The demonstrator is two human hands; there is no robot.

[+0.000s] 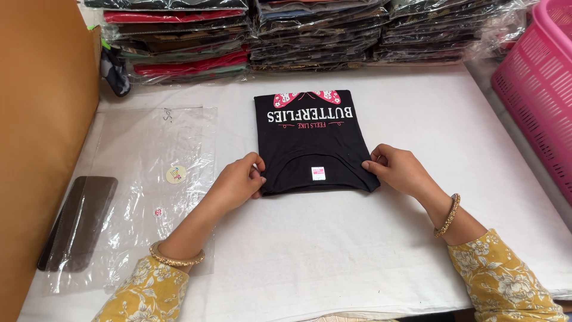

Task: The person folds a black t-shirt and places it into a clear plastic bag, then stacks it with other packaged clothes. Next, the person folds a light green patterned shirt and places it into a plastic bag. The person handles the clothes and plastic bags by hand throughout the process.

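White table (369, 250) as work surface. Clear plastic bags (152, 179) lie flat at left, a round sticker (176, 174) on the top one. Dark flat board (80, 220) at far left, beside a brown cardboard wall (42, 137). Stacks of bagged garments (310, 33) along the back edge. Pink slotted basket (536, 89) at right.

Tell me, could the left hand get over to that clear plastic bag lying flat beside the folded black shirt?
Probably yes. The left hand pinches the folded black shirt at its near corner, and the clear plastic bag lies right beside that wrist with nothing between.
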